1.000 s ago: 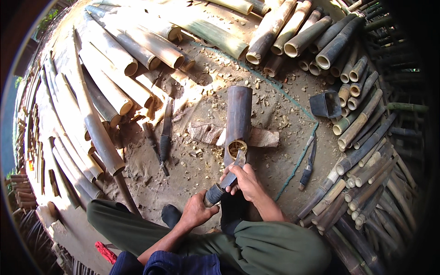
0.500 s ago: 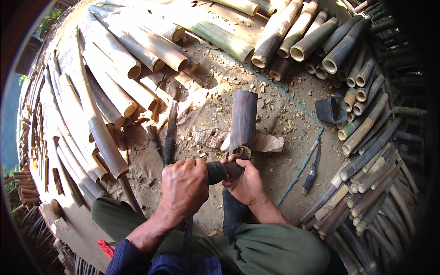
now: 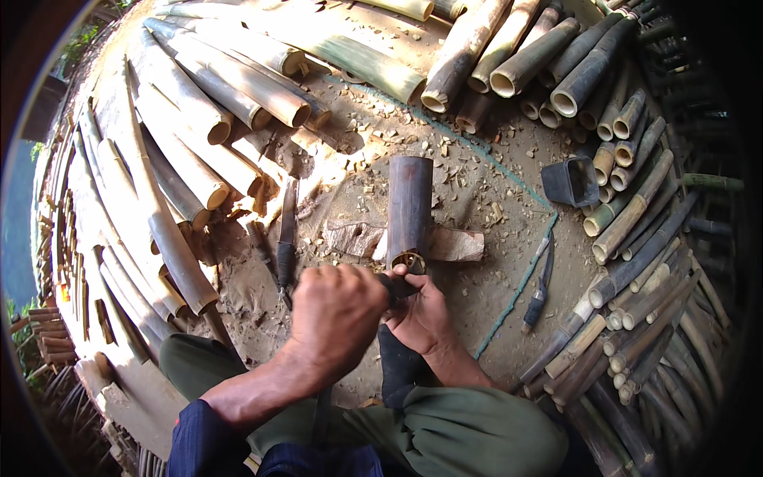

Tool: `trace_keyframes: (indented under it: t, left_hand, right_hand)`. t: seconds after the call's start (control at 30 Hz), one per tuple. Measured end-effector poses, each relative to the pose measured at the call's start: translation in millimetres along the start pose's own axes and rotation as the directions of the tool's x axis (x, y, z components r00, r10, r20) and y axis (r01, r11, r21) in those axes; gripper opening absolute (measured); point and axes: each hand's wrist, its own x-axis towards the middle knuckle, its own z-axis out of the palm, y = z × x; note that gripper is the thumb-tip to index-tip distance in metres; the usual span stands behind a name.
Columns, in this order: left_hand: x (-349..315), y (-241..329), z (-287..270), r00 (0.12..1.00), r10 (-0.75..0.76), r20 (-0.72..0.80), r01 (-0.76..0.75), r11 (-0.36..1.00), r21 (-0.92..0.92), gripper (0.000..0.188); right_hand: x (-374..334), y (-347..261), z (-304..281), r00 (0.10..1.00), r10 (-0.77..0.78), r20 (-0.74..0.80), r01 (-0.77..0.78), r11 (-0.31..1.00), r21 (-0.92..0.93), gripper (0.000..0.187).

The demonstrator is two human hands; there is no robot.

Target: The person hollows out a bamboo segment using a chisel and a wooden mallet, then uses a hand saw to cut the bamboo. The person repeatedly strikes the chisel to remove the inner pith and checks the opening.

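A short dark bamboo tube rests across a rough pale piece of wood, its cut end toward me. My left hand is closed round a black-wrapped tool handle, covering most of it. My right hand grips the dark front part of this tool at the tube's near rim, its thumb along the tool. The tool's cutting end is hidden by the fingers and the rim, so its exact kind does not show. Left of the tube lies a knife with a black-wrapped handle.
Long bamboo poles lie stacked on the left. Shorter bamboo pieces are piled along the right. A black plastic container, a teal cord and another black-handled knife lie to the right. Wood chips litter the ground.
My left hand has moved right and forward, close to my right hand, and is slightly blurred. The tool handle between them is now mostly covered. The view has shifted slightly.
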Motion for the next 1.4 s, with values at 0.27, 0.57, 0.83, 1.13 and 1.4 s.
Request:
trace_keyframes:
  t: [0.27,0.57,0.83,1.13,1.4]
  left_hand:
    - [-74,-16,91,0.762,-0.341,0.551,0.639,0.262,-0.723,0.032]
    - [28,10,-11,0.988,0.135,0.08,-0.147,0.977,0.158,0.01]
    - [-60,-29,82,0.784,-0.384,0.487,0.618,0.415,-0.668,0.034]
    - [14,26,-7,0.994,0.092,0.054,-0.099,0.985,0.143,0.008]
    - [-83,-15,58,0.987,0.061,0.147,-0.023,0.97,-0.243,0.016]
  right_hand:
    - [12,9,24,0.952,-0.088,-0.293,-0.132,0.746,-0.653,0.019]
    - [8,2,-7,0.997,-0.059,0.054,0.048,0.982,0.182,0.018]
    - [15,14,17,0.97,-0.134,-0.203,-0.005,0.824,-0.567,0.02]
    - [8,-1,-15,0.999,-0.047,0.0,0.047,0.996,0.074,0.021]
    - [-41,16,-20,0.996,0.065,-0.063,-0.086,0.906,-0.415,0.033]
